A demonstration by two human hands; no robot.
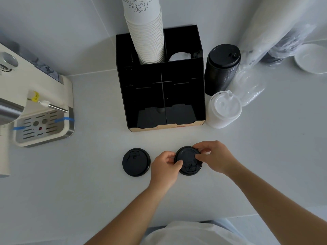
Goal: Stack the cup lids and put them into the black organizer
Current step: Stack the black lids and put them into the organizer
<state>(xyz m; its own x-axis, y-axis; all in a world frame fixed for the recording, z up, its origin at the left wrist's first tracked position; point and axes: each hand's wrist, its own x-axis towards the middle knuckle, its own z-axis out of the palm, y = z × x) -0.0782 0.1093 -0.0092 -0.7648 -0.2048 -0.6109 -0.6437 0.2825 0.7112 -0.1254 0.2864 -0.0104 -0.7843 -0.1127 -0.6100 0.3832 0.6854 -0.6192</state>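
Observation:
Two black cup lids are on the white counter in front of me. The left lid (pixel 136 162) lies flat and alone. Both hands grip the right lid (pixel 188 160): my left hand (pixel 165 167) pinches its left edge, and my right hand (pixel 215 156) pinches its upper right edge. I cannot tell whether this lid is a single one or a stack of two. The black organizer (pixel 162 96) stands behind them, its front compartments open toward me.
A tall stack of white paper cups (pixel 146 36) rises from the organizer's back left slot. Right of the organizer stand a stack of black lids (pixel 221 68), a stack of white lids (pixel 223 110) and clear lids in plastic (pixel 247 87). A coffee machine (pixel 35 112) sits at the left.

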